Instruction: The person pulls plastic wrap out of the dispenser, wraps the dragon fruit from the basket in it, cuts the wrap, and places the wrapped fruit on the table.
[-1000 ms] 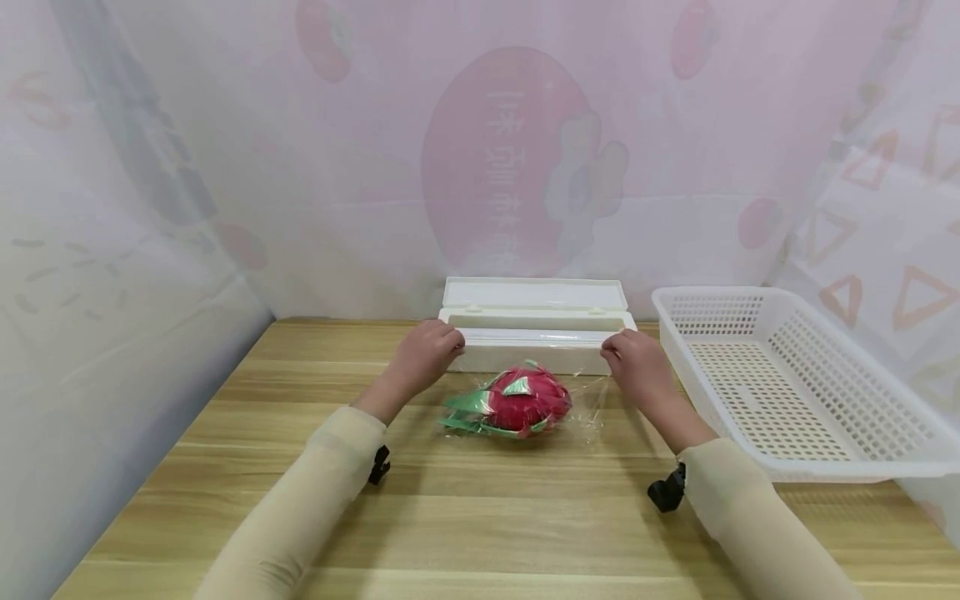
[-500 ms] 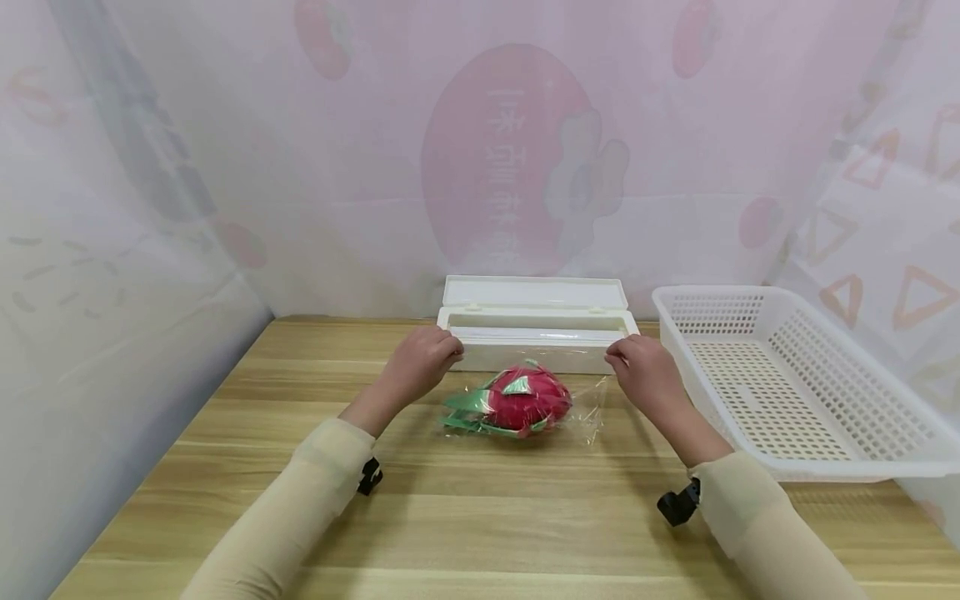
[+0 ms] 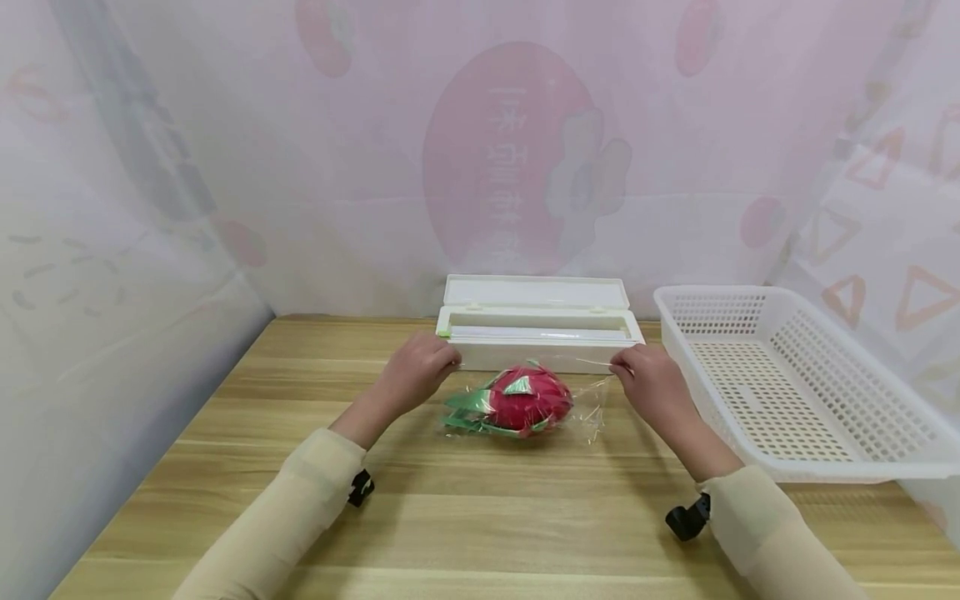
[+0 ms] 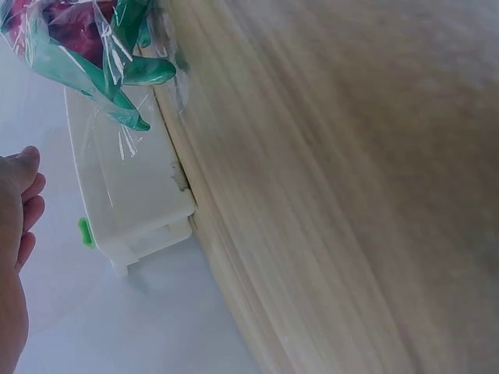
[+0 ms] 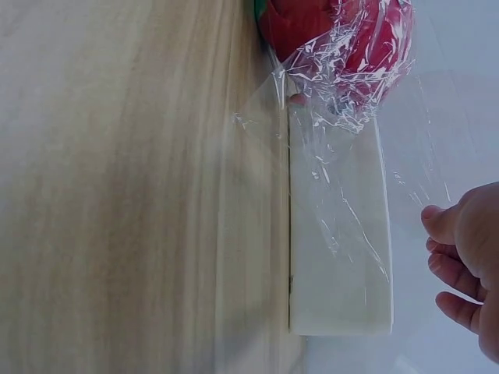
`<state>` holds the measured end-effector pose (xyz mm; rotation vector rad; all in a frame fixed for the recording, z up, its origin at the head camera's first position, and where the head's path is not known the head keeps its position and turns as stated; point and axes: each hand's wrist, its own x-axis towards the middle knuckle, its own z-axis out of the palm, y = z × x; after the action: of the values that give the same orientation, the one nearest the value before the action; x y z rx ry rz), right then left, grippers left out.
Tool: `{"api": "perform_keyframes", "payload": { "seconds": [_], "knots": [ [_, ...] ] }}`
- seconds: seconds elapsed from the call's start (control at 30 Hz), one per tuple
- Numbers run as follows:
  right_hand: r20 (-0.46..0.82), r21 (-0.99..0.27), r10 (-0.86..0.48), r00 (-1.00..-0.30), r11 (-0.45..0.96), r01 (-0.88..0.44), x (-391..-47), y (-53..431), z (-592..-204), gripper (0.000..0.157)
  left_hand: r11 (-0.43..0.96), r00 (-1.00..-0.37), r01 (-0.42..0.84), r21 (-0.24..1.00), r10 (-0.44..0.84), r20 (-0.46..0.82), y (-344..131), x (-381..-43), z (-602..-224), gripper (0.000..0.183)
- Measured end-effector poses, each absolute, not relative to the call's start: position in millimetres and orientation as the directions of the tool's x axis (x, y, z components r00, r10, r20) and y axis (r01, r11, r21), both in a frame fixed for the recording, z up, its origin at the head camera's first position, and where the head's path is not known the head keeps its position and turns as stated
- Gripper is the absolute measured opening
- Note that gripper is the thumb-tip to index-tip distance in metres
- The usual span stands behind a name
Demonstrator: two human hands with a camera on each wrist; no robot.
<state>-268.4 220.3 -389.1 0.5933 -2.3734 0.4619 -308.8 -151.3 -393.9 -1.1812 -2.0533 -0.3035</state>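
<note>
A red and green dragon fruit (image 3: 528,398) lies mid-table in the head view, covered by clear cling film (image 3: 592,408). Behind it stands a white cling film dispenser box (image 3: 536,358), its lid raised. My left hand (image 3: 417,371) pinches the film's far left corner, just in front of the box. On the other side my right hand (image 3: 651,385) pinches the far right corner between thumb and fingers. The film stretches between both hands, above and behind the fruit. In the right wrist view, loose film (image 5: 343,210) hangs in creases from the fruit towards the right hand.
A white perforated basket (image 3: 765,400) stands at the right of the wooden table (image 3: 480,517), beside my right forearm. A small green slider (image 3: 444,334) sits at the box's left end. A printed curtain (image 3: 360,208) rises directly behind the box.
Both hands have drawn back slightly from the box and a little apart, bringing the film edge with them. The green slider has come into view. Fruit and basket stay put.
</note>
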Motion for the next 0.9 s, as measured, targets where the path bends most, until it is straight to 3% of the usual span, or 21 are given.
{"api": "perform_keyframes", "payload": {
  "seconds": [0.23,0.43,0.77,0.9],
  "knots": [
    [0.671,-0.136,-0.34,-0.659,0.817,-0.56,-262,223,-396,0.011,0.515,-0.302,0.847,-0.135,0.674,0.674,-152,-303,-397,0.018],
    [0.639,-0.131,-0.354,-0.683,0.825,-0.55,-259,225,-403,0.012,0.49,-0.296,0.862,-0.13,0.694,0.656,-151,-297,-399,0.018],
    [0.557,-0.116,-0.443,-0.702,0.796,-0.594,-252,221,-406,0.012,0.511,-0.364,0.854,-0.102,0.725,0.584,-150,-291,-403,0.015],
    [0.529,-0.134,-0.45,-0.719,0.793,-0.595,-249,221,-403,0.012,0.515,-0.378,0.853,-0.084,0.721,0.581,-152,-291,-402,0.021]
  ]
}}
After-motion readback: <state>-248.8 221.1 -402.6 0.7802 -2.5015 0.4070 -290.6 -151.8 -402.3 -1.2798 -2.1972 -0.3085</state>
